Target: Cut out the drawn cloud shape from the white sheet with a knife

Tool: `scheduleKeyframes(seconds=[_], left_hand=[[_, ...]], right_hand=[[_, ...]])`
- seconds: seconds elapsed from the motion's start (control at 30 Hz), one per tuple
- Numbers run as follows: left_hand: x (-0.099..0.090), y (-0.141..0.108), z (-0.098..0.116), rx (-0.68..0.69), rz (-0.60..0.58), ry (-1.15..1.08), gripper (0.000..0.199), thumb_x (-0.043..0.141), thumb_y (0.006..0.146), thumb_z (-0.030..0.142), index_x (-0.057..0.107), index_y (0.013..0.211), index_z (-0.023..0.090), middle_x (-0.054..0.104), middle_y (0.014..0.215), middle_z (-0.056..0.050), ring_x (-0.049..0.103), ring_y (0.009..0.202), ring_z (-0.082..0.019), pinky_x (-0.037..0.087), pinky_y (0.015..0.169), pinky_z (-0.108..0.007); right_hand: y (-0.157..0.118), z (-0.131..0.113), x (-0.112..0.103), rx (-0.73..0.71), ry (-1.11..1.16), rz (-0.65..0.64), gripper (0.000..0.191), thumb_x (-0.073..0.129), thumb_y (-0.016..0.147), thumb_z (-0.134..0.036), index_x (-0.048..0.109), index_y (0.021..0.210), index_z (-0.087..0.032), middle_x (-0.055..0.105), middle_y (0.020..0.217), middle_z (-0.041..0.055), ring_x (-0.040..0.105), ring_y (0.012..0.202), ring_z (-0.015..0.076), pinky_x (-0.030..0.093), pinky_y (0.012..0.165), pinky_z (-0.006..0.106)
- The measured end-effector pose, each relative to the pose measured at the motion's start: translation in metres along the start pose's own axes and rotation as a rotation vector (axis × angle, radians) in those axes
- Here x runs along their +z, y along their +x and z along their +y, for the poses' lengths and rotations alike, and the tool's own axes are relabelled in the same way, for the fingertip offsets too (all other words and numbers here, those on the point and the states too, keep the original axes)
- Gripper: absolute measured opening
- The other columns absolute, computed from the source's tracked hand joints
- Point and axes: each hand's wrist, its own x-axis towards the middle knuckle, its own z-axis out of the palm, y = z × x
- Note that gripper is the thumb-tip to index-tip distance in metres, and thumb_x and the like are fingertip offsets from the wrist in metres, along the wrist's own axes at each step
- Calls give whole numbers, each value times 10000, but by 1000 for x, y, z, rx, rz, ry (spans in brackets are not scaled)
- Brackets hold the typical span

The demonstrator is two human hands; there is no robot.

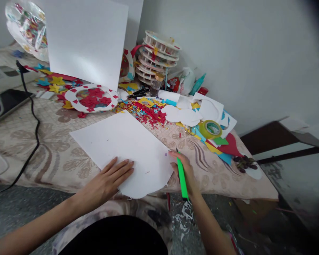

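A white sheet (122, 140), like foam or thick paper, lies on the cloth-covered table, its near edge cut into a curve. My left hand (108, 179) presses flat on the sheet's near left part, fingers stretched out. My right hand (184, 168) is at the sheet's right edge, closed around a green utility knife (182, 179). The knife's dark tip points away from me, near the sheet's right corner. A small purple mark (166, 154) shows on the sheet beside my right fingertips.
Behind the sheet lie colored scraps (151, 111), a white ring-shaped frame (91, 98) and white cutouts (182, 115). Yellow-green tape (210, 129) sits at the right. A tiered white stand (158, 58) and a large upright white board (86, 39) are at the back. A black cable (37, 131) crosses the left.
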Motion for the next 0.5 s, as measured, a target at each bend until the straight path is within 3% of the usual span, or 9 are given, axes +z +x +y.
scheduleKeyframes(seconds=[0.17, 0.33, 0.5], left_hand=[[1, 3, 2, -57, -5, -42, 801, 542, 863, 95, 180, 1571, 191, 386, 1570, -75, 303, 1475, -198, 103, 1250, -420], [0, 12, 3, -59, -58, -98, 878, 691, 835, 299, 212, 1563, 193, 265, 1620, -109, 234, 1501, -255, 29, 1244, -470], [4, 18, 0, -44, -152, -142, 843, 650, 873, 396, 211, 1566, 197, 284, 1611, -107, 228, 1504, -244, -43, 1230, -503]], right_hand=[[9, 4, 1, -5, -11, -70, 266, 600, 917, -300, 670, 1171, -264, 700, 1189, 82, 661, 1118, 268, 522, 985, 455], [14, -2, -8, 18, 33, -55, 274, 576, 936, -351, 648, 1186, -268, 729, 1108, 72, 664, 1104, 267, 510, 989, 449], [37, -1, -11, 56, 159, -13, 406, 441, 987, -513, 635, 1199, -226, 696, 822, 49, 667, 762, 209, 566, 717, 356]])
